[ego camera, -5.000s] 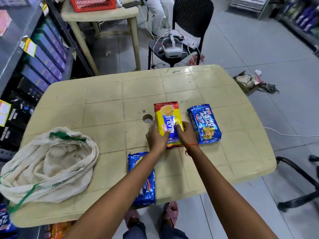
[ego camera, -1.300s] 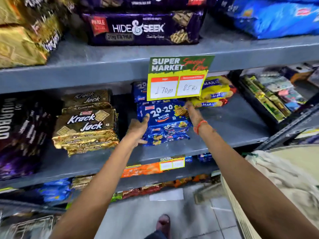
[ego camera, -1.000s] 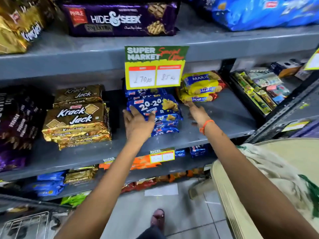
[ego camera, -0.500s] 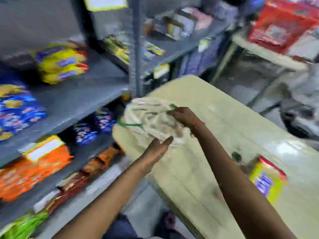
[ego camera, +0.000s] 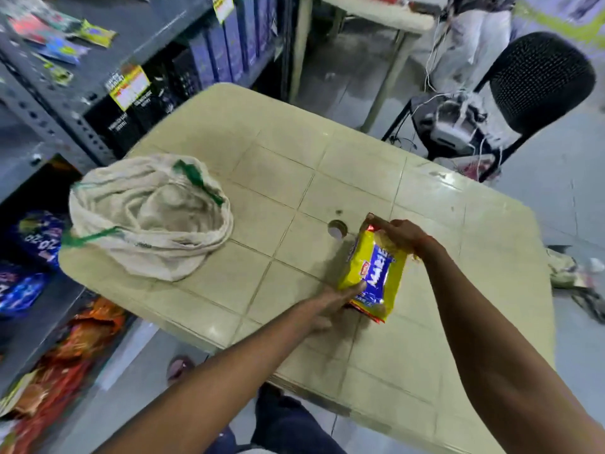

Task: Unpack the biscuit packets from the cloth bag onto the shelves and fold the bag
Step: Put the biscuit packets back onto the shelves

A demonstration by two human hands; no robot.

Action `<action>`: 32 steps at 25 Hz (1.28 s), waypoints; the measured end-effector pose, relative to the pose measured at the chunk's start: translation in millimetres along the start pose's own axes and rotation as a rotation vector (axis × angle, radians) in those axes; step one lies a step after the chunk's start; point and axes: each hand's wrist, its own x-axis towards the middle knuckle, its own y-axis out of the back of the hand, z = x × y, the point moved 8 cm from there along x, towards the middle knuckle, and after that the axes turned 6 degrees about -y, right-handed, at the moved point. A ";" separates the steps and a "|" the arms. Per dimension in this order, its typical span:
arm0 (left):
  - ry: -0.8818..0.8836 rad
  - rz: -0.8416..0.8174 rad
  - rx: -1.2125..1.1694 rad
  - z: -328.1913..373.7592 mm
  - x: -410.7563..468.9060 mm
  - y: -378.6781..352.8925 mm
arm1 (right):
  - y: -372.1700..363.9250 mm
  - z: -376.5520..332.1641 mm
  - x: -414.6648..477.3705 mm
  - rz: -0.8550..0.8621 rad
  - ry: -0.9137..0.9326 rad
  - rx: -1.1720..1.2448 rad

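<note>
A yellow and blue Marie biscuit packet (ego camera: pixel 376 276) lies in the middle of the beige plastic table (ego camera: pixel 360 165). My right hand (ego camera: pixel 397 235) grips its far red end. My left hand (ego camera: pixel 340 301) holds its near left corner. The cream cloth bag (ego camera: pixel 147 217) with green handles lies crumpled and open on the table's left part, apart from both hands. Grey shelves (ego camera: pixel 108 63) stand to the left, with blue biscuit packets (ego camera: pixel 36 237) on a lower level.
A black chair (ego camera: pixel 537 80) with a white device and cables stands beyond the table's far right corner. A second table (ego camera: pixel 363 14) and a person's legs are at the back. Orange packets (ego camera: pixel 78 342) fill the bottom shelf. My foot shows below the table edge.
I have turned from the shelf, where both hands left the blue 20-20 packets, back to the table. Both hands passed the cloth bag and now hold the Marie packet.
</note>
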 end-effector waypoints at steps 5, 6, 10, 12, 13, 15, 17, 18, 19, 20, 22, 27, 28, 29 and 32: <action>-0.097 0.155 -0.319 28.3 -24.0 38.7 | -15.4 12.9 -10.9 -0.220 -0.142 0.262; -0.104 0.197 -0.361 35.4 -28.9 54.3 | -29.6 16.8 -17.4 -0.280 -0.178 0.316; -0.118 0.299 -0.383 58.3 -60.9 113.9 | -76.6 1.7 -24.3 -0.317 -0.164 0.496; -0.134 0.333 -0.363 68.0 -88.5 144.0 | -83.9 -37.1 -30.4 -0.359 -0.088 0.474; -0.159 0.364 -0.356 71.6 -102.4 160.8 | -84.2 -62.0 -39.5 -0.391 -0.034 0.425; -0.215 0.420 -0.367 77.5 -136.0 194.9 | -84.6 -119.5 -60.4 -0.446 0.055 0.360; -0.282 0.488 -0.419 82.1 -175.1 229.8 | -88.4 -183.2 -84.1 -0.465 0.150 0.313; -0.302 0.528 -0.450 82.8 -196.7 248.1 | -94.8 -216.8 -93.1 -0.470 0.199 0.277; -0.319 0.576 -0.487 81.5 -216.2 270.0 | -102.8 -253.1 -111.1 -0.484 0.260 0.256; -0.347 0.625 -0.530 80.7 -238.9 292.6 | -112.6 -288.0 -125.3 -0.490 0.308 0.231; -0.406 0.728 -0.601 76.3 -282.1 340.7 | -139.9 -353.8 -155.3 -0.537 0.406 0.223; -0.524 0.923 -0.753 58.2 -373.6 447.1 | -226.1 -491.9 -212.1 -0.545 0.570 0.215; -0.534 0.955 -0.773 54.9 -389.6 467.3 | -237.9 -519.9 -219.4 -0.506 0.613 0.245; -0.553 0.977 -0.787 54.7 -402.0 487.3 | -246.2 -544.5 -234.7 -0.469 0.646 0.277; -0.624 1.003 -0.837 65.3 -428.2 531.8 | -269.2 -611.0 -254.1 -0.393 0.722 0.322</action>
